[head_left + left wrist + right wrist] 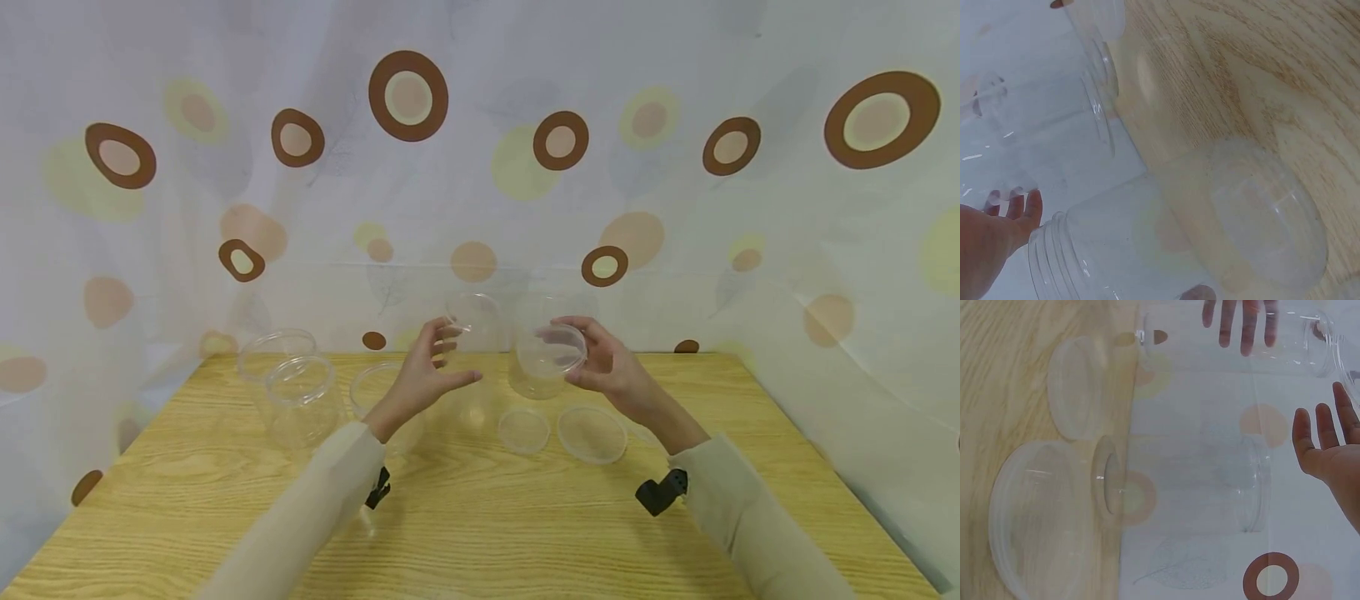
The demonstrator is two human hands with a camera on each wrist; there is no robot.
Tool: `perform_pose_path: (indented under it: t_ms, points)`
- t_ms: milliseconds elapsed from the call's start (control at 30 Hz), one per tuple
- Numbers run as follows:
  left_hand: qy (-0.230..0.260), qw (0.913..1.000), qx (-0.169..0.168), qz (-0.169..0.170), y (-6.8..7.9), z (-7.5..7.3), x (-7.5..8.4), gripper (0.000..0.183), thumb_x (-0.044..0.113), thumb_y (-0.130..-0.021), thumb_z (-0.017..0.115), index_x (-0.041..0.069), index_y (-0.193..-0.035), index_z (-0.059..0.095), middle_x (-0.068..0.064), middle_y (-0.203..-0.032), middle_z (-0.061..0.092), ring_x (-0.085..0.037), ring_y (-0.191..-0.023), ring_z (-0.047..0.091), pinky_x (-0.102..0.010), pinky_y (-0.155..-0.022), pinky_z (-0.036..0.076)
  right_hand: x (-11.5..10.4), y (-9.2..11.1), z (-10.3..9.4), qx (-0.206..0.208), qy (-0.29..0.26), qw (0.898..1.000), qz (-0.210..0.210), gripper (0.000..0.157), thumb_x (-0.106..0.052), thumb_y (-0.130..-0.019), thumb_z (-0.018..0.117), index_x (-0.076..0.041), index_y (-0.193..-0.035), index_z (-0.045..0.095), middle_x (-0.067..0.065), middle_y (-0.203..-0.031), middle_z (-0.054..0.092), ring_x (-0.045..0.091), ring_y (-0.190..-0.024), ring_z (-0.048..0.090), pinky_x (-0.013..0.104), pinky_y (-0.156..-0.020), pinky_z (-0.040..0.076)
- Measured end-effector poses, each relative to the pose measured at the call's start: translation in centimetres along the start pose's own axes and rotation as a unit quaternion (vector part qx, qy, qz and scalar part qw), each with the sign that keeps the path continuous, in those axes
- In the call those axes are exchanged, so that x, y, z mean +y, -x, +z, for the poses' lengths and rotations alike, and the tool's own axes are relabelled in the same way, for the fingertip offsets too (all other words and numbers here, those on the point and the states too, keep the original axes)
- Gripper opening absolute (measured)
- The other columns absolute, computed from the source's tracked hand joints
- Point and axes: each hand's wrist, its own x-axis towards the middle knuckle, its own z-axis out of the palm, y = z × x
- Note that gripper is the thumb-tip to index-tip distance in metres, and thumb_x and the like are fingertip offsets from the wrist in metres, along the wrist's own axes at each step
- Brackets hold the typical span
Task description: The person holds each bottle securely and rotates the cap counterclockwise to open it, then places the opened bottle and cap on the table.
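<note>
My right hand (611, 367) holds a clear plastic jar (534, 375) by its rim, thumb in front and fingers showing through the wall behind. The jar tilts, its mouth facing me. Facing it, my left hand (427, 375) is spread, thumb apart from the bent fingers, beside another clear jar (480, 321). The right wrist view has the fingers of the left hand (1241, 325) behind a jar, and the right hand (1335, 450) at the right edge. From the left wrist, a large threaded jar (1147, 231) lies close beside the left hand (991, 244).
Two round translucent lids, a small one (523, 431) and a larger one (592, 435), lie on the wooden table (480, 533). More clear jars stand at left, among them a narrower jar (300, 408) and a wide jar (375, 387). A patterned curtain (480, 208) hangs behind.
</note>
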Motion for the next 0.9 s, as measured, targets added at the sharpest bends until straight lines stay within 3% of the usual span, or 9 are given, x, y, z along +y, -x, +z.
perform_pose_path:
  t_ms: [233,400,500,700,900]
  points:
    - [0.0,0.999,0.037,-0.025,-0.7,0.4,-0.1,0.083,0.018,-0.075,0.076,0.01,-0.139,0.023,-0.012,-0.138,0.038,-0.034,-0.126,0.04,-0.052,-0.103,0.033,1.5,1.2,-0.1,-0.022,0.029,0.999,0.034,0.058,0.001,-0.087,0.057,-0.004,-0.137,0.028,0.013,-0.136,0.035,0.012,-0.123,0.04,0.031,-0.089,0.044]
    - [0.008,0.9976,0.058,-0.038,-1.1,0.9,-0.4,0.084,0.017,-0.075,0.076,0.01,-0.14,0.023,-0.012,-0.138,0.037,-0.035,-0.128,0.037,-0.053,-0.103,0.032,2.3,1.7,0.0,-0.044,0.091,0.994,0.047,0.062,0.001,-0.085,0.059,-0.004,-0.139,0.027,0.018,-0.137,0.035,0.012,-0.126,0.038,0.047,-0.095,0.038]
    - [0.014,0.9969,0.064,-0.044,-1.2,1.2,-0.7,0.086,0.016,-0.074,0.076,0.008,-0.141,0.021,-0.014,-0.139,0.035,-0.036,-0.129,0.035,-0.055,-0.102,0.033,2.7,2.1,0.0,-0.058,0.121,0.989,0.061,0.063,-0.002,-0.085,0.061,-0.008,-0.139,0.029,0.015,-0.139,0.033,0.015,-0.127,0.035,0.052,-0.095,0.033]
    - [0.022,0.9961,0.069,-0.05,-1.6,1.7,-1.5,0.085,0.015,-0.075,0.076,0.009,-0.14,0.022,-0.016,-0.14,0.033,-0.038,-0.129,0.033,-0.054,-0.102,0.033,3.7,2.7,0.1,-0.079,0.172,0.979,0.078,0.063,-0.008,-0.084,0.064,-0.018,-0.138,0.033,0.003,-0.143,0.031,0.026,-0.127,0.031,0.051,-0.092,0.036]
    - [0.003,0.9952,0.079,-0.057,-1.6,2.3,-1.6,0.084,0.015,-0.074,0.076,0.008,-0.14,0.023,-0.018,-0.14,0.035,-0.038,-0.127,0.036,-0.051,-0.102,0.035,4.3,3.2,0.2,-0.094,0.214,0.967,0.103,0.064,-0.018,-0.082,0.068,-0.025,-0.137,0.035,-0.002,-0.14,0.037,0.023,-0.124,0.036,0.055,-0.093,0.037]
